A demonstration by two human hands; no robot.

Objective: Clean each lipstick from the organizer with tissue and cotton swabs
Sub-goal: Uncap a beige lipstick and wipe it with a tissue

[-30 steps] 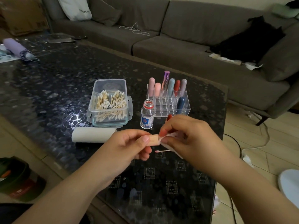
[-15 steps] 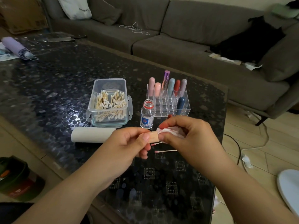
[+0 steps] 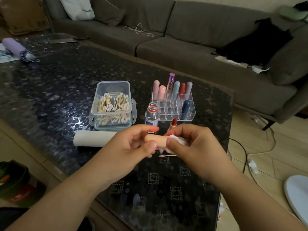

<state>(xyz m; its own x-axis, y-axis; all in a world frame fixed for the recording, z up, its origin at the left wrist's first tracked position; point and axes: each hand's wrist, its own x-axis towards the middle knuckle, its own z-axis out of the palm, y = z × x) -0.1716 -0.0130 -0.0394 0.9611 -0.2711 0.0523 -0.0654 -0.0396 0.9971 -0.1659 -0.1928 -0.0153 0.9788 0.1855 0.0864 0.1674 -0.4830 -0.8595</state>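
My left hand [image 3: 131, 145] grips a peach lipstick cap [image 3: 155, 139] between thumb and fingers, lying sideways. My right hand [image 3: 191, 144] pinches a white tissue [image 3: 176, 141] against the cap's open end. Just behind my hands an uncapped red lipstick [image 3: 173, 123] stands on the table. A used cotton swab [image 3: 167, 155] lies on the table under my hands. The clear organizer [image 3: 173, 105] behind holds several lipsticks, most in its back row and one dark blue one [image 3: 185, 108] nearer the front.
A clear box of cotton swabs [image 3: 113, 105] sits left of an open small bottle [image 3: 152, 114]. A tissue roll [image 3: 93, 138] lies in front of the box. A purple umbrella [image 3: 16, 49] is far left. The sofa [image 3: 183, 39] runs behind; cables [image 3: 250, 152] lie on the floor at right.
My hands have lifted slightly. My left fingers have shifted on the cap, showing more of it, and the tissue has bunched against the cap's end in my right hand.
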